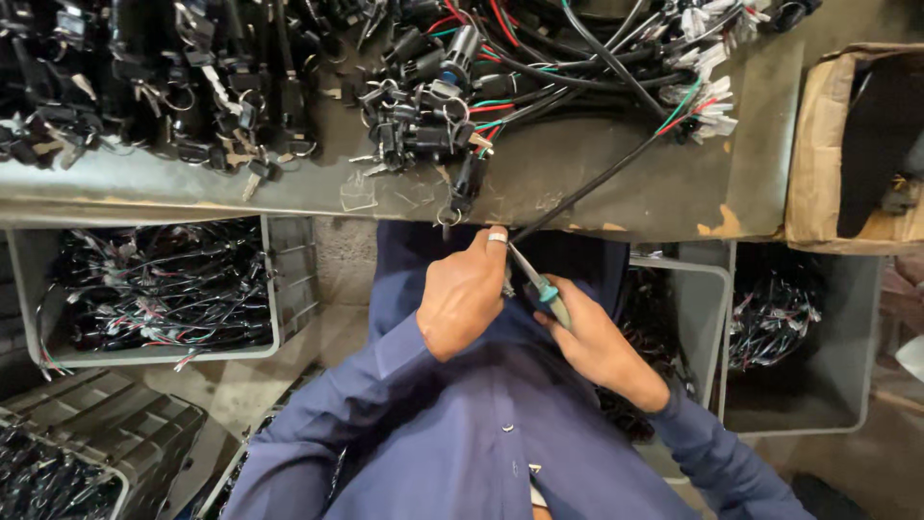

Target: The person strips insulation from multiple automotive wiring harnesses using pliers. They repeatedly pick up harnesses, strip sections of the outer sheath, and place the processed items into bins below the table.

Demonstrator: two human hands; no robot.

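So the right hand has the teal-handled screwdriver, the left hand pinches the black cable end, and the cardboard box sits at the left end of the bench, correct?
Nearly. The head view shows the cardboard box at the right end of the bench, not the left. The right hand does hold the teal-handled screwdriver, and the left hand pinches the black cable end.

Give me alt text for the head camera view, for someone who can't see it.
Seen from above, a person in a blue shirt holds a small part in the left hand and works on it with a teal-handled screwdriver in the right hand. Ahead, a workbench carries heaps of black key switches and wire harnesses; grey bins of wiring stand below.
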